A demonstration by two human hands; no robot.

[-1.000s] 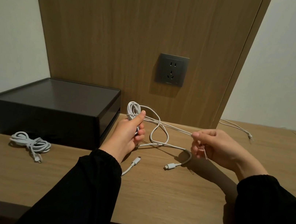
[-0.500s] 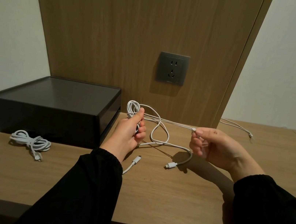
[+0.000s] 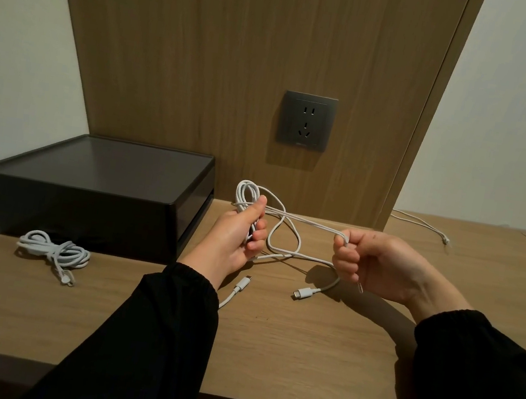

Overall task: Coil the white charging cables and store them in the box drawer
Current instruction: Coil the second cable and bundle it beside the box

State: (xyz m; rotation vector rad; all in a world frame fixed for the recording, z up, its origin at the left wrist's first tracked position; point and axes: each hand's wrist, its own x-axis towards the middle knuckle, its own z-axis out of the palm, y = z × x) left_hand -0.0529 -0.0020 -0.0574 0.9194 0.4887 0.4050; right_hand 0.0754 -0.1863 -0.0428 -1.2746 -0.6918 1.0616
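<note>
the left hand (image 3: 235, 236) is raised upright, thumb on top, fingers curled around a bunch of loops of the white cable (image 3: 287, 233). the right hand (image 3: 371, 265), at its 3 o'clock, is fisted on a taut doubled strand from that bunch. slack droops to the wooden desk (image 3: 266, 353). a coiled cable (image 3: 54, 251) lies at 9 o'clock, just before the closed black box (image 3: 92, 187).
</note>
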